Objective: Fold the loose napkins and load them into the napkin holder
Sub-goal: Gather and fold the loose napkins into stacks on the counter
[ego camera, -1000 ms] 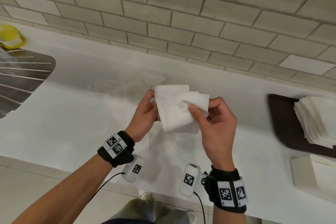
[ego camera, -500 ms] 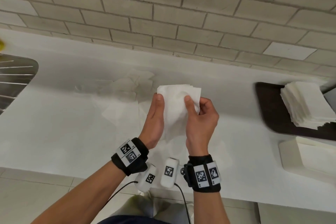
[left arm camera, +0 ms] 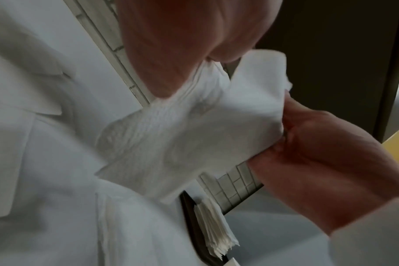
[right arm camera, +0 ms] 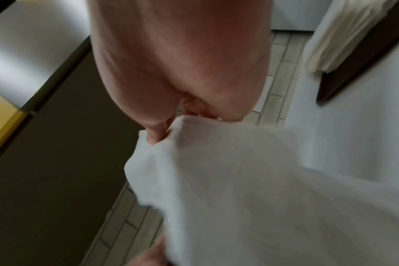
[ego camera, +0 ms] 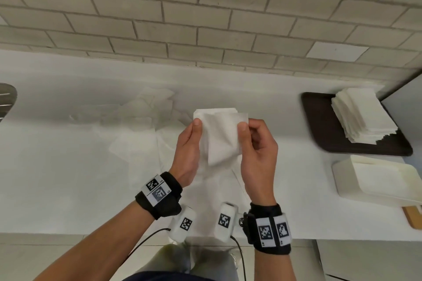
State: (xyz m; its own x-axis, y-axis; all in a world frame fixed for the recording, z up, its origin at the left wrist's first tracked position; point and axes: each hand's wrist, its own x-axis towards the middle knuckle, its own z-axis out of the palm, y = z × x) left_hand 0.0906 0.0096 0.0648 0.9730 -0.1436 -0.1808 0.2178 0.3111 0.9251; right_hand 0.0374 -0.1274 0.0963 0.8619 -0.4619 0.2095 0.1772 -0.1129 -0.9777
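A folded white napkin (ego camera: 220,134) is held up above the counter between both hands. My left hand (ego camera: 190,143) pinches its left edge, thumb on the near face. My right hand (ego camera: 253,141) pinches the right edge with thumb and curled fingers. In the left wrist view the napkin (left arm camera: 182,133) stretches between the thumb above and the right hand at the right. The right wrist view shows the napkin (right arm camera: 251,189) gripped at its top edge. Loose unfolded napkins (ego camera: 146,125) lie spread on the white counter behind and under the hands. A white napkin holder (ego camera: 374,180) sits at the right.
A stack of folded napkins (ego camera: 358,116) rests on a dark tray (ego camera: 319,125) at the back right, just behind the holder. A metal sink edge (ego camera: 6,100) shows at far left. A tiled wall runs along the back. A wooden board corner (ego camera: 414,217) lies near the right edge.
The napkin has been folded flatter and narrower between the hands. Both hands came closer together and shifted a little to the right; the view also swung right, bringing tray and holder further in.
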